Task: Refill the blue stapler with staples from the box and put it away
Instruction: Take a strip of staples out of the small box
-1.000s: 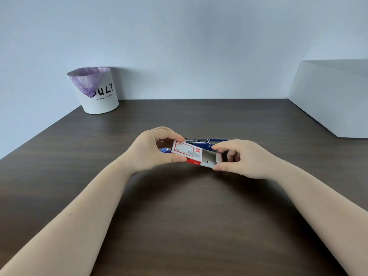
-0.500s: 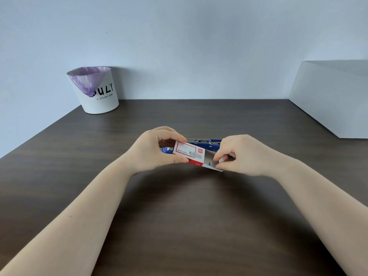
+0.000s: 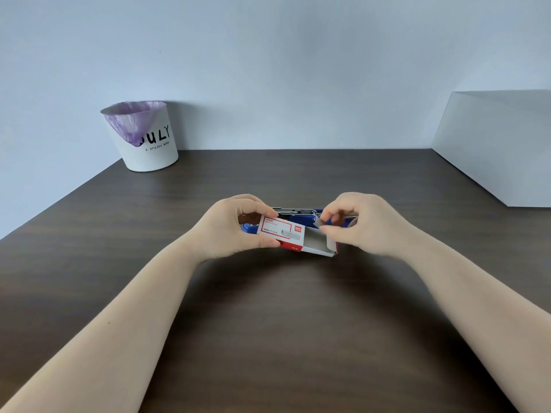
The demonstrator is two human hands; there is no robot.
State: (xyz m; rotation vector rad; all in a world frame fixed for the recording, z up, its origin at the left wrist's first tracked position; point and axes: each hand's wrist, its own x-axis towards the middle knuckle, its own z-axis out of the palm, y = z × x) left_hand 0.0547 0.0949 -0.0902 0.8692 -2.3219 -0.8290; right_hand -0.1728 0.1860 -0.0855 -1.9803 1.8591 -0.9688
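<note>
A small red-and-white staple box is held just above the dark table by my left hand, gripped at its left end. Its inner tray is slid out to the right and looks mostly bare. My right hand hovers over the tray's right end, thumb and forefinger pinching a small grey strip of staples. Behind both hands lies the blue stapler, opened out flat with its metal rail showing; the hands and box hide most of it.
A white bin with a purple liner stands at the table's back left by the wall. A large white box occupies the back right. The dark wooden table stretches toward me between my forearms.
My right hand has risen from the tray's open end, lifting a strip of staples out of it. The left hand and box have stayed nearly still.
</note>
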